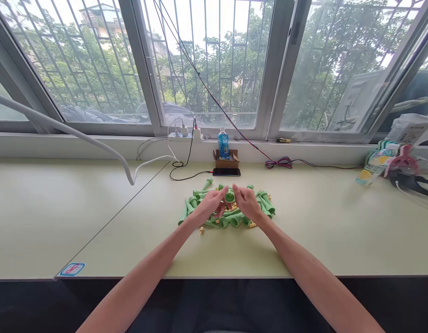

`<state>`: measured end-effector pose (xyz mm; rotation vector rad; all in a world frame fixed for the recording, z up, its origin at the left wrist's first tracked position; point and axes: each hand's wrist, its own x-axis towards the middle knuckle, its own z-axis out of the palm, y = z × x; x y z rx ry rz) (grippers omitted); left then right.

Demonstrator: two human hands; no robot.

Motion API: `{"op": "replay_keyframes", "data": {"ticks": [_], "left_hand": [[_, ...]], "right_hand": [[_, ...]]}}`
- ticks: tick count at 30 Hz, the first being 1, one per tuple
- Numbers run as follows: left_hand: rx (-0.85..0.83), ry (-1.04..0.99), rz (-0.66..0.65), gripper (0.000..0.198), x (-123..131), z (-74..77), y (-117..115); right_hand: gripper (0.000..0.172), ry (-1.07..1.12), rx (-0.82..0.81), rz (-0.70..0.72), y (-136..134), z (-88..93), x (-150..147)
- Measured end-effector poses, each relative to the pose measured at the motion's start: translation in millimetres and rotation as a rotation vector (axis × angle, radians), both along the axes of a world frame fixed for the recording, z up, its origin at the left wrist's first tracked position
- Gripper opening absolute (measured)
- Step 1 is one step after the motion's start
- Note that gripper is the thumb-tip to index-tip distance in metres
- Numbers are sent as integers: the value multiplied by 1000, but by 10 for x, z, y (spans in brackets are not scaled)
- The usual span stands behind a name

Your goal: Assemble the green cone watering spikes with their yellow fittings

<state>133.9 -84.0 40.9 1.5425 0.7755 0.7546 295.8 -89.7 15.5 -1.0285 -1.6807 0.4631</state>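
Between my two hands is a green plastic plant watering spike (229, 197), its round open end turned towards me. My left hand (214, 203) closes on its left side, thumb near the top and fingers curled below. On the other side my right hand (247, 203) grips it, with the thumb raised along the rim. Beneath and around the hands lies a heap of similar green cone-shaped spikes (235, 221), several showing open ends. Small yellow pieces are mixed among them, and one yellow piece (202, 230) lies apart at the front left. The hands hide the heap's middle.
Behind the heap lie a phone (227, 172) on a cable and a small cardboard box (226, 163) with a blue bottle (223, 144). A white cable (96, 141) arches over the left. Coiled wire (279, 162) and a clear bottle (375, 166) lie right.
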Motion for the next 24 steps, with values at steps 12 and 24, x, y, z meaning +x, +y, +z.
{"op": "replay_keyframes", "data": {"ticks": [12, 24], "left_hand": [[231, 115, 41, 45, -15, 16, -44], [640, 190, 197, 33, 11, -72, 0]], "right_hand": [[55, 36, -39, -27, 5, 19, -6], [59, 97, -145, -27, 20, 16, -2]]}}
